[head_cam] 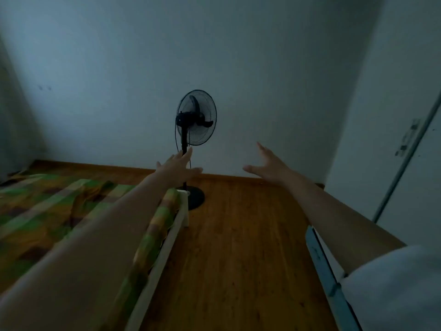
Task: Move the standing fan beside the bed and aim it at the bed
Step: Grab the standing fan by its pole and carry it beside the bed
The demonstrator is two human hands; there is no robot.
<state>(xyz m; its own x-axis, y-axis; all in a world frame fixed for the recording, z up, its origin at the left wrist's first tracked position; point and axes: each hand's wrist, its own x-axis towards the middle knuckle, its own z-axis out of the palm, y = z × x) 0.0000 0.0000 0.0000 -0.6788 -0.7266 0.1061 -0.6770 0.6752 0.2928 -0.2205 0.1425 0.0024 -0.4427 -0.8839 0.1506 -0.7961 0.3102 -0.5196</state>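
A black standing fan (pixel 196 117) stands on the wooden floor against the far white wall, just past the foot corner of the bed (pixel 55 211). Its round cage faces right, away from the bed, and its round base (pixel 195 197) is partly hidden behind the bed's white frame. My left hand (pixel 178 166) is stretched out, fingers apart, overlapping the fan's pole in the picture; contact cannot be told. My right hand (pixel 267 166) is stretched out to the right of the fan, fingers spread, holding nothing.
The bed with a green and yellow checked cover fills the left side. A strip of wooden floor (pixel 238 247) runs between the bed and a white wardrobe door (pixel 410 187) on the right. A blue-edged panel (pixel 322 266) lies low on the right.
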